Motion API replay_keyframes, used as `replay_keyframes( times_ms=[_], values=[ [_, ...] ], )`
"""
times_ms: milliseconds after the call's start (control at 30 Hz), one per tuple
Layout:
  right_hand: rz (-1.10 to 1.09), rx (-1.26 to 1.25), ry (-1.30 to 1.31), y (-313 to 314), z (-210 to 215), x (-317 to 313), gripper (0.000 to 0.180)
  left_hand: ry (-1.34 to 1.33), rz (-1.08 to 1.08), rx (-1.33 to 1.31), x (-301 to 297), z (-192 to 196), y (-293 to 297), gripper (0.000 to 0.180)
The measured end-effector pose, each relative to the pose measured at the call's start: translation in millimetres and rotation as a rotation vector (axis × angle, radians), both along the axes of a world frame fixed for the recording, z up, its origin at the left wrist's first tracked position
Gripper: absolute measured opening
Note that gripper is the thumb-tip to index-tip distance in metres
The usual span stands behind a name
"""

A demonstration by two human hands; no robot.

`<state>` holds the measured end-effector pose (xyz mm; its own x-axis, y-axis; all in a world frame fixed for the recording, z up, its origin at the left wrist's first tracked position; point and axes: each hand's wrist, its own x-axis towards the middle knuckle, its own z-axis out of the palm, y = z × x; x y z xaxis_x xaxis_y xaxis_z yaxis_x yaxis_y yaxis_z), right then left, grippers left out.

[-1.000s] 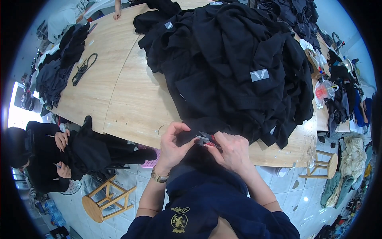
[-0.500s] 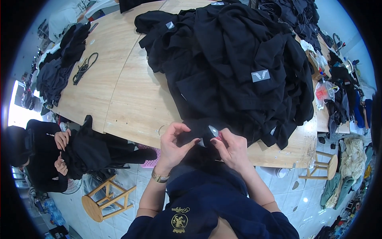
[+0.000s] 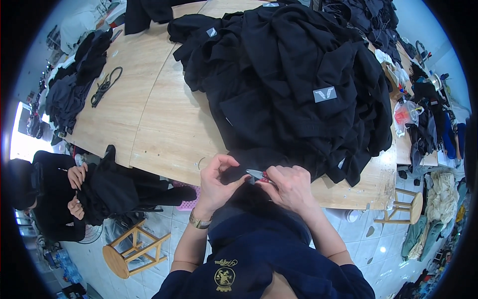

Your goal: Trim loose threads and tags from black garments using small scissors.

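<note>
My left hand [image 3: 219,175] pinches the edge of a black garment [image 3: 244,158] between thumb and forefinger, at the table's front edge. A small pale patch, perhaps a label, shows beside the thumb. In my right hand [image 3: 291,184] is a pair of thread snips [image 3: 256,173] with silver blades and red handles. Its blades point left and lie right at the fabric by my left fingertips; whether they are closed on anything is too small to tell. The garment runs into a large heap of black garments [image 3: 294,74], some with grey rectangular patches.
On the wooden table [image 3: 164,124] a dark looped cord [image 3: 105,87] lies to the left, near a dark clothes pile [image 3: 74,89]. At left a co-worker [image 3: 55,194] handles black cloth. Wooden stools [image 3: 117,259] stand left and right. A plastic bag [image 3: 407,113] sits at the right.
My right hand has turned and shifted left, swinging the snips' blades from pointing up to pointing at the pinched fabric. At the far left-centre, black cloth now reaches further onto the table.
</note>
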<state>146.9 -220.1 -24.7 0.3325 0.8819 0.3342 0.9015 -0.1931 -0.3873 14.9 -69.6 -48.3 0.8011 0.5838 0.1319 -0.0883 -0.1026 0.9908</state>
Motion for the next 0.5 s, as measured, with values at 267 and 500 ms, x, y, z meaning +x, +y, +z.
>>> replay_keyframes(
  times_ms=[267, 500],
  values=[
    [-0.034, 0.022, 0.128, 0.1, -3.8, -2.1, 0.029, -0.01, 0.003, -0.044, -0.6, -0.1, -1.5, 0.035],
    [-0.061, 0.033, 0.155, -0.4, -5.0, -3.0, 0.027, 0.017, -0.019, 0.055, 1.8, 4.3, -1.6, 0.046]
  ],
)
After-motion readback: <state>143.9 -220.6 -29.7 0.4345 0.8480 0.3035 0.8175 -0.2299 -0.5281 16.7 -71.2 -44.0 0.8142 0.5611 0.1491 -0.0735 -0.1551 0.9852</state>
